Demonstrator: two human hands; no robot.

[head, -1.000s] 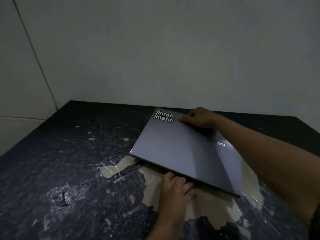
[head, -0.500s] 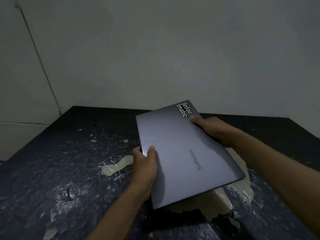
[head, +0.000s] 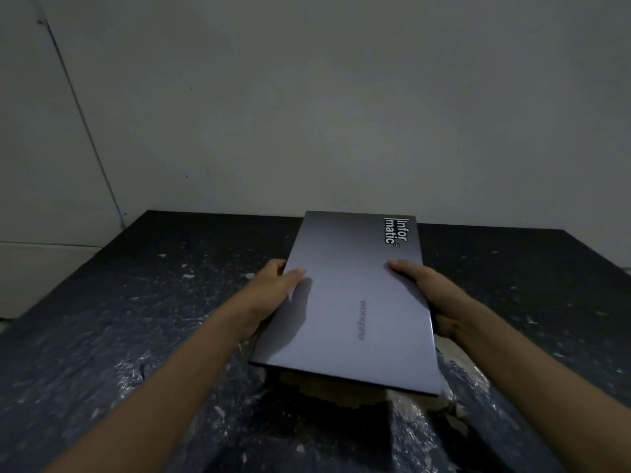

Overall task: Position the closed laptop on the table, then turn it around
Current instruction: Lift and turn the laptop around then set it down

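The closed grey laptop is held above the dark table, its long sides running away from me and its near short edge raised off the surface. A white sticker sits at its far right corner. My left hand grips the left long edge, thumb on the lid. My right hand grips the right long edge, thumb on top and fingers underneath. A shadow lies on the table below the laptop.
The table's black covering is scratched and peeled, with a bare tan patch under the laptop's near edge. A pale wall stands right behind the table's far edge. The table's left edge drops off to the floor.
The laptop has turned from diagonal to lengthwise, the sticker corner swinging from far left to far right. My left hand shifted from the near edge to the left edge; both hands now hold it.
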